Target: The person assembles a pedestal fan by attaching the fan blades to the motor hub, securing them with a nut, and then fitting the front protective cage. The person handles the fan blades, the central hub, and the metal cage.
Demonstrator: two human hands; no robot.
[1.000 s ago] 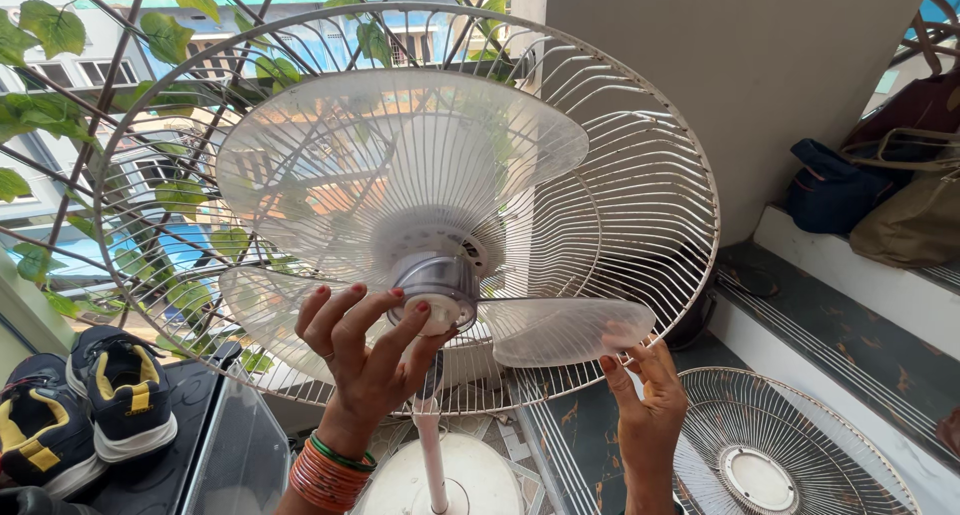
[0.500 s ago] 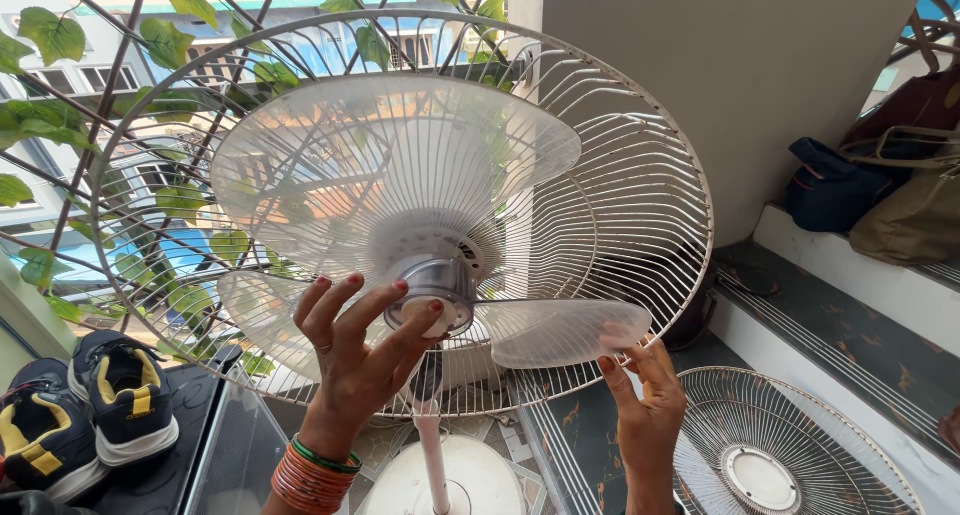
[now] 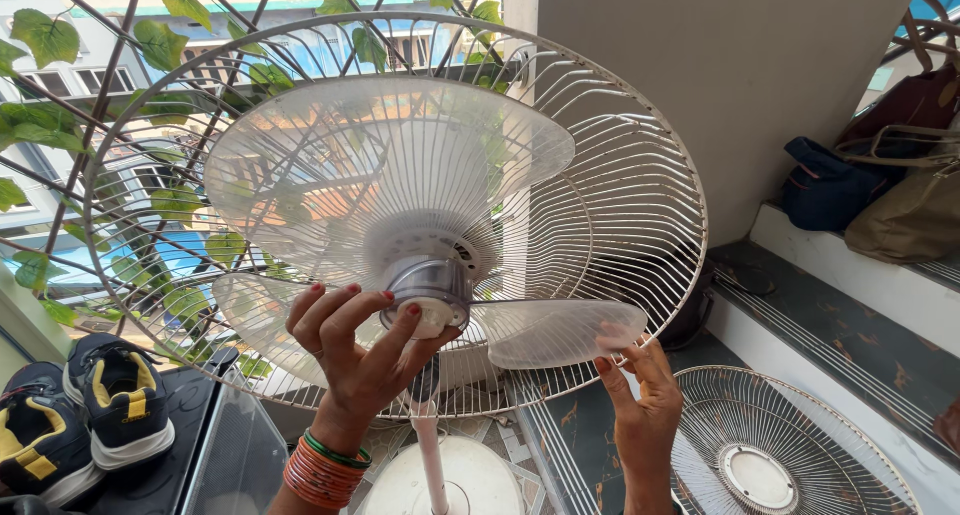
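the left hand [image 3: 352, 360] grips the round hub cap [image 3: 428, 297] at the middle of the translucent fan blade [image 3: 400, 190], while the right hand [image 3: 640, 400] pinches 1 blade tip, apparently steadying it inside the rear wire guard [image 3: 640, 175].

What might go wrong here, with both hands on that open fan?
The left hand grips the hub cap while the right hand steadies one thin, clear blade; hard twisting might crack it. Fingers sit close to the rear wire guard and could get pinched. The fan's thin pole looks tippable.
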